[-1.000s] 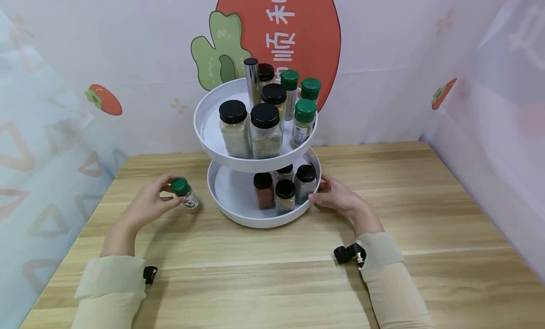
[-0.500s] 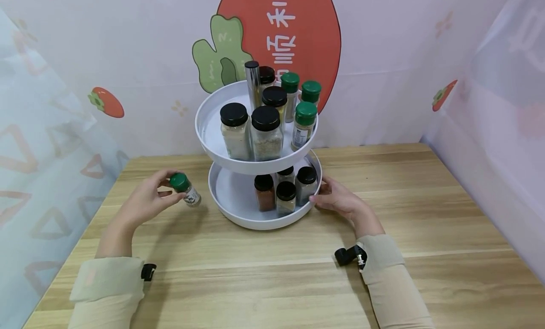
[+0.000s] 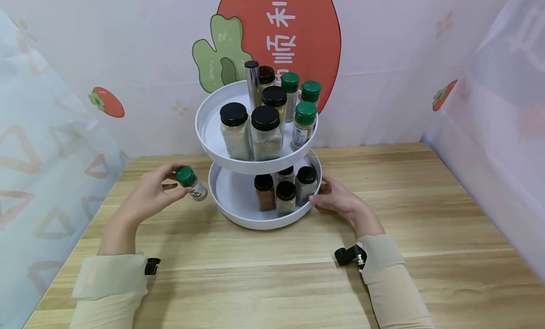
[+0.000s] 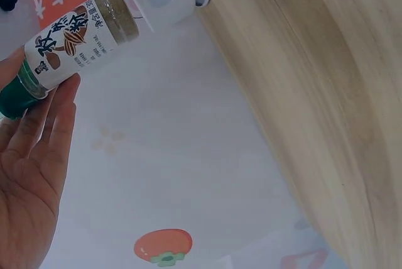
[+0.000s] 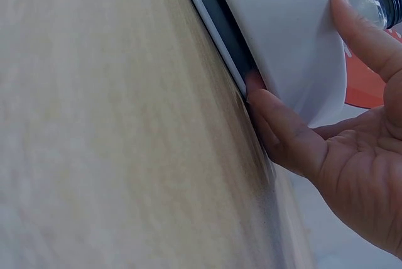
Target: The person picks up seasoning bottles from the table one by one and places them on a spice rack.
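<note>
Between thumb and fingers, my left hand [image 3: 149,194] pinches a spice jar [image 3: 197,191] by its green cap, just left of the two-tier white turntable rack. The jar tilts, its base toward the rack. In the left wrist view, the jar [image 4: 78,43] shows a white printed label and brownish powder. My right hand [image 3: 340,199] grips the right rim of the rack's lower tray [image 3: 255,223]. The right wrist view shows the thumb against the tray wall [image 5: 282,36] and fingers under its edge. Several black-capped jars, one a red-brown jar [image 3: 266,199], stand in the lower tray's right half.
Above, the upper tray [image 3: 255,167] carries several black-capped jars, including a front jar [image 3: 267,142], green-capped jars such as a labelled one [image 3: 300,132], and a tall slim cylinder [image 3: 253,87]. Behind the wooden table [image 3: 272,281] hangs a printed cloth [image 3: 383,59].
My left hand has carried the green-capped jar slightly up and to the right, closer to the lower tray. The right hand keeps its hold on the rim, and the rack has not turned.
</note>
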Motion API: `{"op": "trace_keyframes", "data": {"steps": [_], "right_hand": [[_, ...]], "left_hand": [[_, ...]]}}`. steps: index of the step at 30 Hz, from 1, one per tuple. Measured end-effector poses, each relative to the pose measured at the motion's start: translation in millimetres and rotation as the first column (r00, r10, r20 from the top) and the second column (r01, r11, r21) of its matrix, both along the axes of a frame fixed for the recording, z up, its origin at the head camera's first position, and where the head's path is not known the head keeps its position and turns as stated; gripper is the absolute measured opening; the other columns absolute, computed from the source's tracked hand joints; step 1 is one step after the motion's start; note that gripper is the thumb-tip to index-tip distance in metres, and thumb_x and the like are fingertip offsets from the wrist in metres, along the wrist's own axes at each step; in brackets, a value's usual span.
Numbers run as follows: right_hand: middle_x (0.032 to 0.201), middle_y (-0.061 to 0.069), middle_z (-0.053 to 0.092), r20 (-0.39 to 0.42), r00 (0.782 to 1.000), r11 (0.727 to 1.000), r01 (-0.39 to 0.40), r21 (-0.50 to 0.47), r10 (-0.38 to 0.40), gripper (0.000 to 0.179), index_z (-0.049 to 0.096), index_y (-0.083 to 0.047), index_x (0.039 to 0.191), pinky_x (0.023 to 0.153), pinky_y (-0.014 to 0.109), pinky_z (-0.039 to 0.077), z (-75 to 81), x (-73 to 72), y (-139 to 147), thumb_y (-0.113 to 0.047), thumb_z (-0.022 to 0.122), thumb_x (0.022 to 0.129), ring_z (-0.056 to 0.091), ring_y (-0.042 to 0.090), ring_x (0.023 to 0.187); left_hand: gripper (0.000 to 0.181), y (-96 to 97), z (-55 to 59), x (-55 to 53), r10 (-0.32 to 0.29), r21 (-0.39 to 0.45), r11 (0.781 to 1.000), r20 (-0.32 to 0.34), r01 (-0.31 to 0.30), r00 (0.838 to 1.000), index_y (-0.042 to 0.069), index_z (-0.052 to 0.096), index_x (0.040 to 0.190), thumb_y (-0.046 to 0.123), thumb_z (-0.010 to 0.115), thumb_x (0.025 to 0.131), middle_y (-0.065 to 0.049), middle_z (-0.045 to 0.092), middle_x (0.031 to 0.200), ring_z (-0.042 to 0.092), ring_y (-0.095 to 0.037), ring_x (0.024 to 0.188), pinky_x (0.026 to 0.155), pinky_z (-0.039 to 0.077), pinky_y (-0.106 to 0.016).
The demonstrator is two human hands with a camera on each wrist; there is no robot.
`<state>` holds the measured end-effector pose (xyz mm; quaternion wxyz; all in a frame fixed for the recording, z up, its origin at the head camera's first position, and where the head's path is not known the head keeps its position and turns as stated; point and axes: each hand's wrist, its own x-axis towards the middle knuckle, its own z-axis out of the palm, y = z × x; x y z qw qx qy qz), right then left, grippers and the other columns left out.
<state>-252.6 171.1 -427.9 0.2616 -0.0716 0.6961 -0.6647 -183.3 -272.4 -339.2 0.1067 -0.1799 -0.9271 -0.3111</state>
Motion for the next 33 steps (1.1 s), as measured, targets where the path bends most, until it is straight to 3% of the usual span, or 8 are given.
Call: {"op": "trace_keyframes", "data": {"steps": [12,22,33], "right_hand": [[0.156,0.031,0.024,-0.007,1.000,1.000,-0.004,0.003,0.004,0.090,0.003,-0.001,0.158,0.091,0.020,0.054,-0.6,-2.0,2,0.001,0.063,0.091,0.046,0.034,0.129],[0.157,0.031,0.024,-0.003,1.000,1.000,-0.006,0.002,0.006,0.090,0.003,-0.001,0.158,0.091,0.019,0.054,1.9,-0.7,-2,0.002,0.063,0.091,0.046,0.032,0.129],[0.154,0.030,0.026,0.000,1.000,1.000,-0.005,-0.005,0.005,0.089,0.003,-0.003,0.159,0.089,0.017,0.054,0.7,-1.5,0,0.003,0.061,0.092,0.047,0.029,0.125]], "left_hand": [[0.045,18.3,4.3,-8.1,-0.072,0.011,0.997,-0.033,0.073,0.997,0.004,0.058,0.126,0.007,0.076,0.086,-0.009,0.069,0.106,0.057,0.007,0.093,0.083,0.062,-0.043],[0.047,41.4,0.9,-17.8,-0.145,0.077,0.987,0.012,0.144,0.989,0.000,0.056,0.127,0.002,0.076,0.085,-0.019,0.067,0.114,0.067,-0.033,0.098,0.086,0.060,-0.052],[0.044,66.6,-12.2,-28.6,-0.210,0.095,0.975,0.097,0.201,0.973,-0.003,0.055,0.124,0.002,0.075,0.085,-0.019,0.068,0.110,0.067,-0.033,0.098,0.087,0.060,-0.053]]}}
